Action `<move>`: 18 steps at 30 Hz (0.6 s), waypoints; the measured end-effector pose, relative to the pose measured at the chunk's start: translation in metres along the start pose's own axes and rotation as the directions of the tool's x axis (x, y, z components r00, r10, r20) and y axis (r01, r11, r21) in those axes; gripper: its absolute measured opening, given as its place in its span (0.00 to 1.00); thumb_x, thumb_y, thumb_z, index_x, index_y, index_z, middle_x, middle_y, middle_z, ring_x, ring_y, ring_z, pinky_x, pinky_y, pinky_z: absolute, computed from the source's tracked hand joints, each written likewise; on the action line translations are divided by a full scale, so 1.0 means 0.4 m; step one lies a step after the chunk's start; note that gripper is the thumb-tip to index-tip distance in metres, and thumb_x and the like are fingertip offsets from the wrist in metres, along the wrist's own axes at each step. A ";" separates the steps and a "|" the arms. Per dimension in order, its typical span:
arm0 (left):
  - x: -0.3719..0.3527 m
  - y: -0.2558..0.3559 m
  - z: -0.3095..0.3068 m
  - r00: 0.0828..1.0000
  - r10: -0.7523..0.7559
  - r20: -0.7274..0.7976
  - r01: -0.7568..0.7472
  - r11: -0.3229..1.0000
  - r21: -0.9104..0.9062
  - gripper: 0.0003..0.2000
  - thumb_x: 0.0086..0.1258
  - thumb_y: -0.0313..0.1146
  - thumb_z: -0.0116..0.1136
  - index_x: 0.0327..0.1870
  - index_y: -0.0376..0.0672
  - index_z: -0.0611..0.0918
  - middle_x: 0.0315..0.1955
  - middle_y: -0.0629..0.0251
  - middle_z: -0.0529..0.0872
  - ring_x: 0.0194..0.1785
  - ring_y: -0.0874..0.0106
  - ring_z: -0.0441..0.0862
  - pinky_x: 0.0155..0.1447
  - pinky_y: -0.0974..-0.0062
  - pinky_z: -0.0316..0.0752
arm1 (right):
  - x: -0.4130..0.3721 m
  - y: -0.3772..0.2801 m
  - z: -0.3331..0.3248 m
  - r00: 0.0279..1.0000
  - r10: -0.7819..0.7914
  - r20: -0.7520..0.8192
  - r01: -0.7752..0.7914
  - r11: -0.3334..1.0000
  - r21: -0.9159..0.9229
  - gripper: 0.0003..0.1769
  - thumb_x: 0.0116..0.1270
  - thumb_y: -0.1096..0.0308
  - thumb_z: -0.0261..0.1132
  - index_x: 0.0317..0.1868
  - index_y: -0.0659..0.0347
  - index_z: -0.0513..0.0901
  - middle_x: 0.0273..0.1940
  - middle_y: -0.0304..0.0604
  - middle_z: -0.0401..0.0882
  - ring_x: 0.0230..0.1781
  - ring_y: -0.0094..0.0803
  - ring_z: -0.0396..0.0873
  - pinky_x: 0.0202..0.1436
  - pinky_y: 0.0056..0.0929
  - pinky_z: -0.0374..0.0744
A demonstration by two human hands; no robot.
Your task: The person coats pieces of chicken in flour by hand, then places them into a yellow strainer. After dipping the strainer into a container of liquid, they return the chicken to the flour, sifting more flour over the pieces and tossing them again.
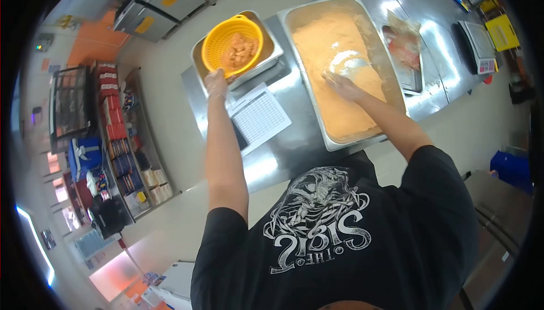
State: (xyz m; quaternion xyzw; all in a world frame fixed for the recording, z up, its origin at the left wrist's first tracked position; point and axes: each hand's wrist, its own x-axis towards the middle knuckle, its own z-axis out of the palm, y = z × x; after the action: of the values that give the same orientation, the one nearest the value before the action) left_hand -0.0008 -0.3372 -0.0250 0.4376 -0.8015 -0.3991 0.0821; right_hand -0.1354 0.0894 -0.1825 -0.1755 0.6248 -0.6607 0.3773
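My left hand [216,83] is closed on the near rim of a yellow perforated basket [214,43], which is tilted over a metal pan [274,55]. Orange-coated pieces [240,50] lie inside the basket. On the right, my right hand [344,87] is over a large metal tray [315,118] spread with orange powder [345,118]. Its fingers reach the powder beside a bare patch of tray bottom [347,60]. Whether those fingers hold anything is too small to tell.
A printed sheet [260,118] lies between pan and tray on the steel table [266,168]. Right of the tray are a smaller tray with a plastic bag [403,46] and a scale [479,41]. Shelves [122,140] stand at the left.
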 end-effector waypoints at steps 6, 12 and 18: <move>-0.032 0.023 0.002 0.997 -0.076 -0.012 0.068 0.940 -0.333 0.16 0.71 0.31 0.54 0.51 0.26 0.81 0.47 0.51 0.88 0.42 0.63 0.89 0.44 0.70 0.88 | 0.097 -0.255 -0.014 0.983 -0.075 -0.168 -0.067 0.707 -0.705 0.32 0.79 0.43 0.51 0.55 0.68 0.84 0.52 0.64 0.85 0.54 0.58 0.83 0.58 0.49 0.78; 0.013 -0.039 0.013 0.998 -0.014 -0.069 0.003 0.988 -0.152 0.17 0.71 0.34 0.58 0.51 0.27 0.81 0.46 0.48 0.89 0.44 0.62 0.89 0.49 0.69 0.84 | 0.412 -0.194 0.011 0.940 -0.330 -0.084 0.163 0.652 -0.740 0.33 0.80 0.46 0.46 0.71 0.62 0.73 0.74 0.56 0.67 0.79 0.46 0.60 0.81 0.39 0.57; -0.006 -0.010 0.010 0.997 -0.079 -0.028 0.069 0.966 -0.249 0.20 0.69 0.40 0.61 0.51 0.30 0.84 0.46 0.48 0.89 0.47 0.59 0.89 0.54 0.66 0.79 | 0.253 -0.275 0.093 0.993 0.102 -0.067 -0.118 0.663 -0.739 0.32 0.81 0.46 0.45 0.67 0.66 0.75 0.65 0.62 0.76 0.69 0.54 0.71 0.73 0.47 0.68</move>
State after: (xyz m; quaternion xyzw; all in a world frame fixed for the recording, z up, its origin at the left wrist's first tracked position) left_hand 0.0011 -0.3345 -0.0299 0.4609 -0.7267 -0.4909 0.1362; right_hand -0.2062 -0.0164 -0.0955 -0.2690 0.8523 -0.3277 0.3064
